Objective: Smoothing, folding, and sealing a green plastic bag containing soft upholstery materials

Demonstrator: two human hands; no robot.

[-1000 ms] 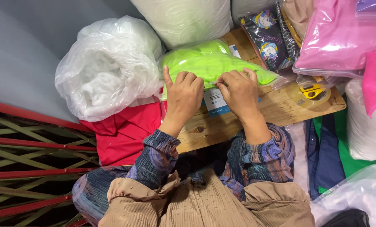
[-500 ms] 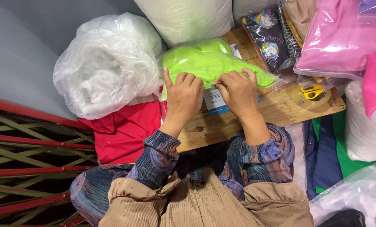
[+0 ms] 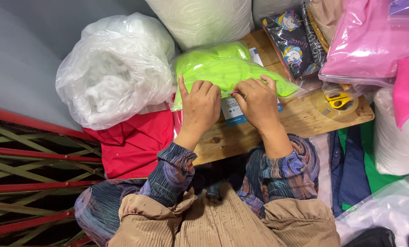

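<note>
Neon-green fabric in a clear plastic bag lies on the wooden board, just in front of the person. Both hands press on the bag's near edge: left hand w/ fingers curled, thumb out, pinching the bag's opening; right hand fingers bunched, pinching the same edge. Left of it, a big clear bag of white stuffing over red cloth. Right: yellow scissors, pink bags, 1 dark unicorn-print pouch.

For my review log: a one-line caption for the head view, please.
Both hands, left hand and right hand, press the edge of a clear bag of lime-green fabric on a wooden board.
</note>
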